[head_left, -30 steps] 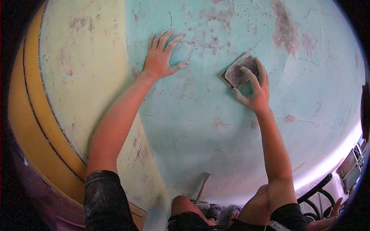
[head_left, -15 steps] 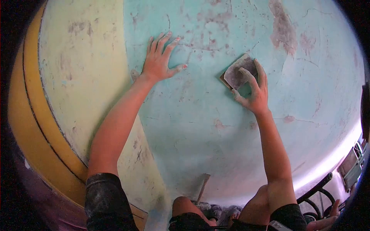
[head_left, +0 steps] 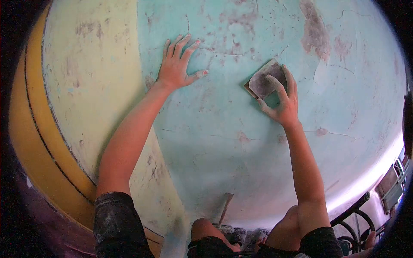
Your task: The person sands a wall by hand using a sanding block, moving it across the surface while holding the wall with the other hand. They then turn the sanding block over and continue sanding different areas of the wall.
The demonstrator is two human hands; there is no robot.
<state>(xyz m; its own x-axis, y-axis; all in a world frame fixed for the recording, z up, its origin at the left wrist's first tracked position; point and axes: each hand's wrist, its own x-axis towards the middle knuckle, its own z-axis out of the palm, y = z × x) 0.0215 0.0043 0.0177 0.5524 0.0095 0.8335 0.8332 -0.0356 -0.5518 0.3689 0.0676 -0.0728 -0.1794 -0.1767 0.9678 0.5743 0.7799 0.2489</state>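
Note:
My left hand [head_left: 175, 71] lies flat with fingers spread on the pale green wall [head_left: 215, 112], near its border with a yellow strip [head_left: 97, 107]. To the right, my right hand [head_left: 285, 96] grips a squarish sanding block [head_left: 263, 79] by its edges, with the index finger bent onto its grey, dusty back. A brown layer shows along the block's lower left edge. The block lies against the wall, so its working face is hidden. Pale dust coats the fingertips of both hands.
Cracks and a bare, rough patch [head_left: 315, 30] mark the wall. A yellow-orange frame [head_left: 43, 124] runs down the left. Below, a wooden stick [head_left: 225, 210] leans near my feet. A black metal tube frame [head_left: 355, 210] stands at lower right, with part of another person's limb [head_left: 369, 241] beside it.
Both hands and the sanding block keep nearly the same places on the wall. The view has shifted very slightly. The other person's limb at lower right has moved and shows less.

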